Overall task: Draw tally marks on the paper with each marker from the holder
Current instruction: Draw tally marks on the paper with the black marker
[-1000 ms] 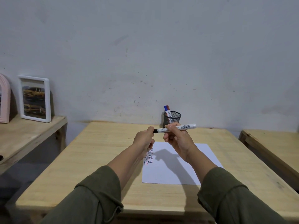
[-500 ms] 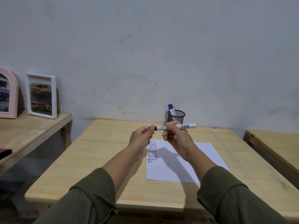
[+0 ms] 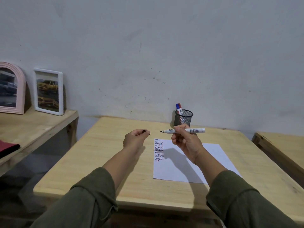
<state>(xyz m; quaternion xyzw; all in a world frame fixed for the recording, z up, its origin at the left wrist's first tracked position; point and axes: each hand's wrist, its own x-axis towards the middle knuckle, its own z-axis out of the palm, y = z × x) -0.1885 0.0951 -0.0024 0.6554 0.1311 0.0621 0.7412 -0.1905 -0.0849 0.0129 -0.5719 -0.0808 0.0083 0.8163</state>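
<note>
My right hand (image 3: pixel 185 142) holds a white marker (image 3: pixel 195 130) level above the paper, its bare black tip pointing left. My left hand (image 3: pixel 134 139) hovers to the left of it with the marker's black cap (image 3: pixel 144 130) pinched in its fingers. A white sheet of paper (image 3: pixel 197 168) lies on the wooden table (image 3: pixel 105 155), with rows of black, red and blue tally marks (image 3: pixel 158 150) down its left side. Behind my right hand a black mesh holder (image 3: pixel 183 119) stands at the wall with a blue-capped marker (image 3: pixel 179 108) sticking out.
A lower wooden shelf (image 3: pixel 32 127) on the left carries a pink arched frame (image 3: pixel 11 88), a white picture frame (image 3: pixel 48 92) and a dark red object (image 3: pixel 7 148). Another wooden table (image 3: pixel 283 145) stands at the right. A grey wall rises behind.
My left hand has pulled the black cap off the marker and moved away to the left. The marker's tip is now bare. The view has shifted slightly.
</note>
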